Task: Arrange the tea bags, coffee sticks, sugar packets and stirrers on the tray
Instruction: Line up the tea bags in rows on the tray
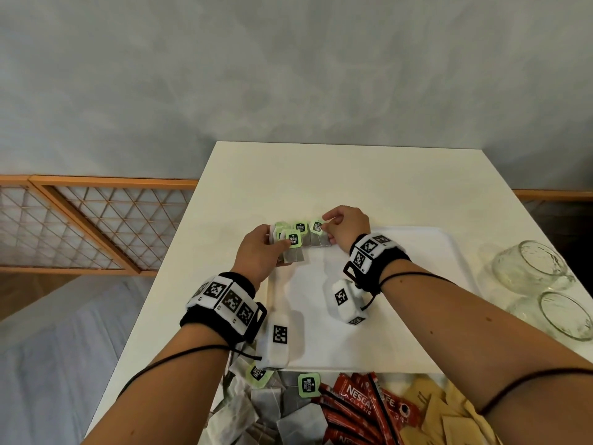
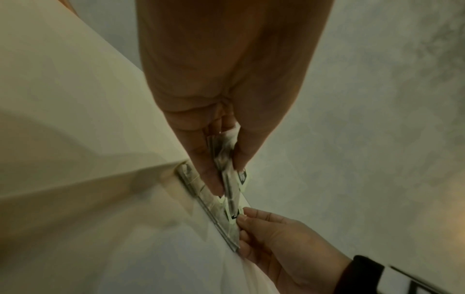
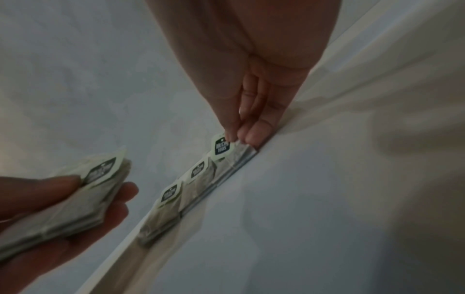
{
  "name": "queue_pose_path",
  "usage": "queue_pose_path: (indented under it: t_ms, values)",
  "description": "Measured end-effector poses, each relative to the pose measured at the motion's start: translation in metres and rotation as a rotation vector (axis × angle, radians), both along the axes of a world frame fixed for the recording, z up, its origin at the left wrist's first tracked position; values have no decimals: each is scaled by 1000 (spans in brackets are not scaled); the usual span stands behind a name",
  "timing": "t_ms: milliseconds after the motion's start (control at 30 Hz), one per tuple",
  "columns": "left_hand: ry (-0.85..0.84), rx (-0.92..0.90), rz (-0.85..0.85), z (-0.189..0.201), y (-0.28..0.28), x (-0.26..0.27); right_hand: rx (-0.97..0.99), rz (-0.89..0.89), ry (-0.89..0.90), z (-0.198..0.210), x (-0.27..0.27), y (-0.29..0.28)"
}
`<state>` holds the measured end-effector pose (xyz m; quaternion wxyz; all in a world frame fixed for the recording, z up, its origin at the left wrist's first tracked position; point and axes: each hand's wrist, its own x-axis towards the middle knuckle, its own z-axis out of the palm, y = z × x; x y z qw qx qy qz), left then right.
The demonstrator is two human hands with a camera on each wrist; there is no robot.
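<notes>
A white tray point(image 1: 449, 242) lies on the white table point(image 1: 321, 175). Along its far left rim lies a short row of tea bags point(image 1: 316, 241) with green tags, also in the right wrist view point(image 3: 198, 179). My right hand point(image 1: 330, 231) pinches the tag of the rightmost tea bag point(image 3: 222, 147) in that row, its fingertips point(image 3: 254, 135) down at the rim. My left hand point(image 1: 272, 248) hovers just left of the row and grips a stack of tea bags point(image 1: 293, 248), seen edge-on in the left wrist view point(image 2: 224, 151). No stirrers show.
At the table's near edge lie loose tea bags point(image 1: 266, 409), red coffee sticks point(image 1: 362, 406) and brown sugar packets point(image 1: 442, 409). Two glass jars point(image 1: 529, 268) lie on their sides at the right. A wooden lattice screen point(image 1: 96, 226) stands beyond the left edge.
</notes>
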<state>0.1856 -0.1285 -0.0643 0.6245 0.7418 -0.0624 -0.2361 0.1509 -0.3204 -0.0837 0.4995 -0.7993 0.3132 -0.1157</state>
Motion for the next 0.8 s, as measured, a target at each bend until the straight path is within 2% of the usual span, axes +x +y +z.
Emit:
queue_pose_path:
  t_ms: [200,267,367,433,700,800]
  values:
    - [71,-94,36,3,0,-5,-126,-20,-60,8,1,8]
    - [74,-126,50,4,0,-7,-25,24,-124,20,-5,20]
    - [53,-141,51,6,1,-8,239,211,-103,33,-15,37]
    - [46,-140,57,6,3,-7,257,259,-93,35,-18,41]
    - [37,-139,208,9,24,6,445,229,-85,37,-13,45]
    - [41,-123,184,8,30,7,448,257,-69,34,-9,50]
